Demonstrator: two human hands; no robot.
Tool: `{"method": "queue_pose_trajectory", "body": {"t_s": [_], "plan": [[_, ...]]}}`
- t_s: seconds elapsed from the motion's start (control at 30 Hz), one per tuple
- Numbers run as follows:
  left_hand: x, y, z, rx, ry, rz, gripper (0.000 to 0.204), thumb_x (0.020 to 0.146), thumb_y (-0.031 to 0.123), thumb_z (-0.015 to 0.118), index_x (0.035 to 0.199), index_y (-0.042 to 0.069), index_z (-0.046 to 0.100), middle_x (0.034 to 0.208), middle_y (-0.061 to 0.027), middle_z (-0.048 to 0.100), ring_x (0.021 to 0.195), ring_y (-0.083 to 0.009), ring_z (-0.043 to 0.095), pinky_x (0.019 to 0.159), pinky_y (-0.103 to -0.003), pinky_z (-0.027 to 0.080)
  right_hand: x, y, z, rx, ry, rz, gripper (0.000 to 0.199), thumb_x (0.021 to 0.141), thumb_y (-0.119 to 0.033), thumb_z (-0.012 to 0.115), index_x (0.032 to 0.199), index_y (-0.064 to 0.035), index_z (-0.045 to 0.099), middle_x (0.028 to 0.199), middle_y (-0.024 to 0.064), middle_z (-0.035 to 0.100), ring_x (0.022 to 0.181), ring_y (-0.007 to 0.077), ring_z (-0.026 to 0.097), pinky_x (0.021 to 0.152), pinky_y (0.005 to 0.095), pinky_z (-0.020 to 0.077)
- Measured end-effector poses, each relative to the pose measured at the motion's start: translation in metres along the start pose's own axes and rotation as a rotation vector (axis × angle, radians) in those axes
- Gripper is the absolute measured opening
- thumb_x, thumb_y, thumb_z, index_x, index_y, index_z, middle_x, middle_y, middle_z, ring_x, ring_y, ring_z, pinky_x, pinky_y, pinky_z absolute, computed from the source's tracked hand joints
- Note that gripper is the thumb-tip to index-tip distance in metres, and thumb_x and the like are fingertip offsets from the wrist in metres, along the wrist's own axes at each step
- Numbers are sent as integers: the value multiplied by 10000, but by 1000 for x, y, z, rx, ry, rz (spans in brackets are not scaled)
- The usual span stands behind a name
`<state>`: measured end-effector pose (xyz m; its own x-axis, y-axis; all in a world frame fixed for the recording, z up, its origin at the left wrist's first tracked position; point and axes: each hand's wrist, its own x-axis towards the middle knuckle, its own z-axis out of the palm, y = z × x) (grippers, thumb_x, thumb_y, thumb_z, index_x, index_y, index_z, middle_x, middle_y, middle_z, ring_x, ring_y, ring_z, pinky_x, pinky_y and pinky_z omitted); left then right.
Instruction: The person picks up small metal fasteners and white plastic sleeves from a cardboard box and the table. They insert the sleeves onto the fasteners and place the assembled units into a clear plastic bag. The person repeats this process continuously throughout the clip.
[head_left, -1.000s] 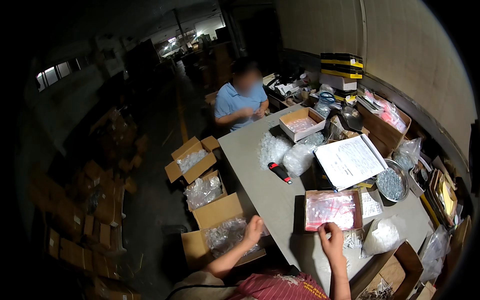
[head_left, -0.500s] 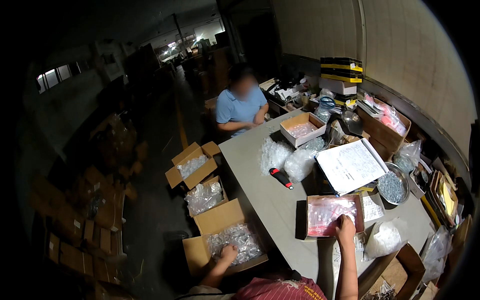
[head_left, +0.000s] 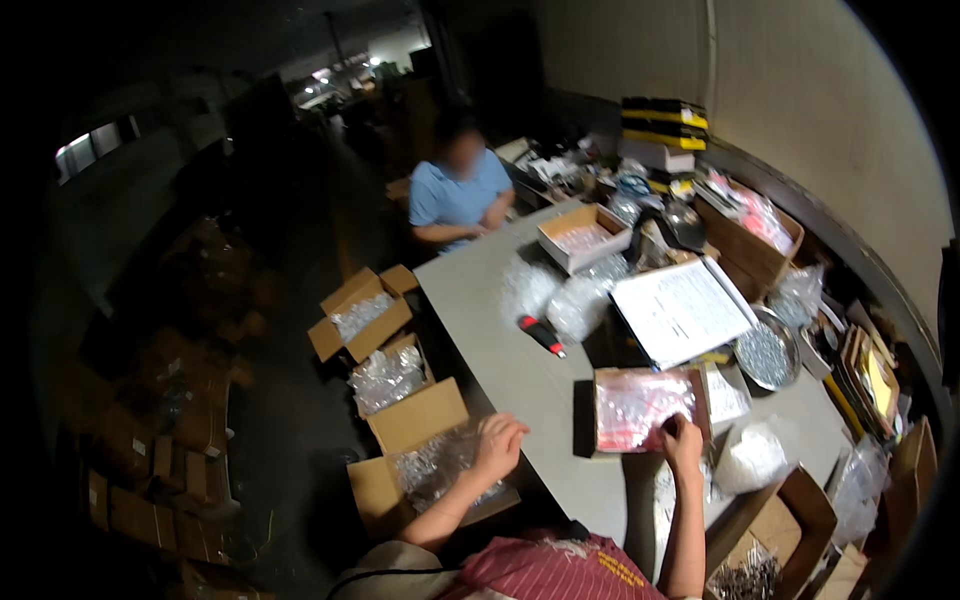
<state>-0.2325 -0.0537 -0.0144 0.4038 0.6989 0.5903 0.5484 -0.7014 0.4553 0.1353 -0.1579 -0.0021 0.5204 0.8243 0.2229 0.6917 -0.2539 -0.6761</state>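
My left hand (head_left: pixel 500 447) is raised above an open cardboard carton (head_left: pixel 418 415) full of small clear bags with grey parts (head_left: pixel 440 470). Its fingers are curled together; anything in them is too small to make out. Over the table, my right hand (head_left: pixel 684 445) reaches into the near right side of a shallow box (head_left: pixel 598 412) with clear and red-edged plastic bags (head_left: pixel 645 405). Those fingers are pinched, and what lies between them is hidden.
A red-and-black utility knife (head_left: pixel 541 336), a clipboard with paper (head_left: pixel 684 312) and a metal bowl of small parts (head_left: pixel 766 352) lie on the table (head_left: pixel 500 375). More open cartons (head_left: pixel 362 325) stand left. Across the table sits a person in blue (head_left: pixel 455 200).
My left hand has come up out of the carton and moved right, toward the table edge. The right hand stays at the shallow box. The whole view has shifted slightly.
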Motion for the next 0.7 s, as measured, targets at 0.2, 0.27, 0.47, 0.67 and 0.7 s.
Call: {"method": "queue_pose_trajectory", "body": {"t_s": [0.2,0.27,0.47,0.67,0.7], "plan": [[28,51,-4,-171,12,-12,184,885,34,621,1057,36,686,1070,-163,680,1119,-380,609,979,-462,468,4,20,11,-332,64,-65,519,734,-239,843,1128,-18,588,1102,203,659,901,450,669,732,503,547],[33,63,5,-222,-52,17,127,903,33,629,1008,38,699,1062,-148,699,1122,-365,623,979,-459,475,12,25,16,-414,-81,22,388,764,-211,768,1075,-19,639,1041,228,662,907,414,675,761,497,549],[40,99,21,-340,-154,82,104,894,34,627,937,52,720,976,-105,720,1128,-330,635,997,-448,462,1,18,4,68,76,-46,194,843,-140,703,1005,-46,751,956,172,738,880,347,711,770,406,555],[68,116,42,-394,-216,45,201,882,49,650,1079,19,674,1106,-166,685,1202,-391,578,1045,-484,432,-14,20,-15,536,175,67,207,944,-145,701,1081,5,741,1017,52,732,921,147,667,837,299,509],[73,116,46,-390,-257,97,313,874,76,669,1177,6,629,1222,-201,626,1245,-413,527,1072,-491,408,-16,19,-15,676,173,113,208,959,-146,694,1087,14,730,1022,29,719,928,118,645,848,286,496]]}}
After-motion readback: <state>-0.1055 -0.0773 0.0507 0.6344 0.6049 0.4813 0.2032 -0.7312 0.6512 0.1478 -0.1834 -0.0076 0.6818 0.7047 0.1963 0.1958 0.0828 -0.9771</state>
